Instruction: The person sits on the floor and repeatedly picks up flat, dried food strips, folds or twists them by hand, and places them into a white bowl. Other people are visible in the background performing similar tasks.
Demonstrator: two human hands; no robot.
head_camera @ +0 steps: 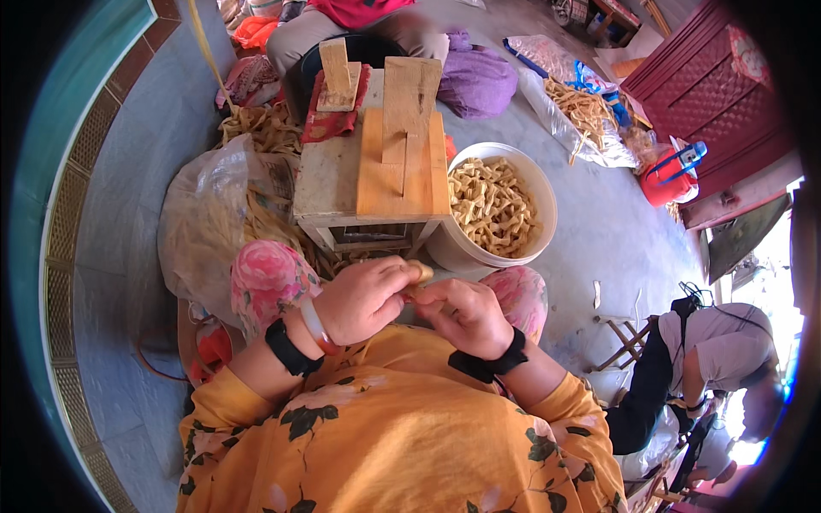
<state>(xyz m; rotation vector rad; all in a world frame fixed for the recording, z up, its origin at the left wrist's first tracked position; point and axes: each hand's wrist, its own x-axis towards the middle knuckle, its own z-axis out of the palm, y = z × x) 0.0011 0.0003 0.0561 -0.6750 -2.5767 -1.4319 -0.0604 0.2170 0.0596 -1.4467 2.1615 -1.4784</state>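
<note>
Just above my lap, my left hand grips a small tan knotted piece that looks like rawhide. The thumb and forefinger of my right hand pinch at its near end, and the fingers partly hide it. Beyond my hands stands a low wooden stool-like table. On it lies an orange-brown board with an upright wooden block and a thin slit or rod in front. To the right, a white bucket holds many bone-shaped knotted pieces of the same tan material.
A clear plastic bag of tan strips leans left of the table. A second wooden block stands on red cloth before a seated person. A purple sack, strips on plastic and a red bucket lie farther right. Another person bends at lower right.
</note>
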